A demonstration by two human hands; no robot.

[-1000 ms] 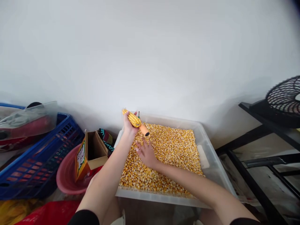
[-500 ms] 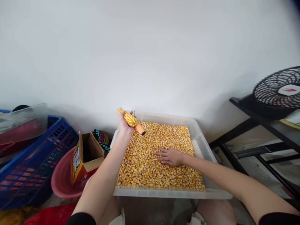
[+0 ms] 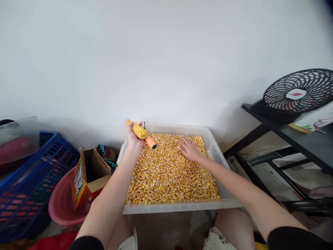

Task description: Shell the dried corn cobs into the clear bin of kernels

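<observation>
Against a plain white wall, frame centre, the left hand (image 3: 133, 136) grips a corn cob (image 3: 136, 128) over the tub (image 3: 171, 207) of loose kernels (image 3: 169, 173), while the right hand (image 3: 189, 148) lies open, flat on them; shelling seems paused, resuming would require the right hand back at the cob.

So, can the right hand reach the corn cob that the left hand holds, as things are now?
Probably yes. The right hand lies flat on the loose kernels, beside the corn cob in the left hand; only open kernels lie between them.
</observation>
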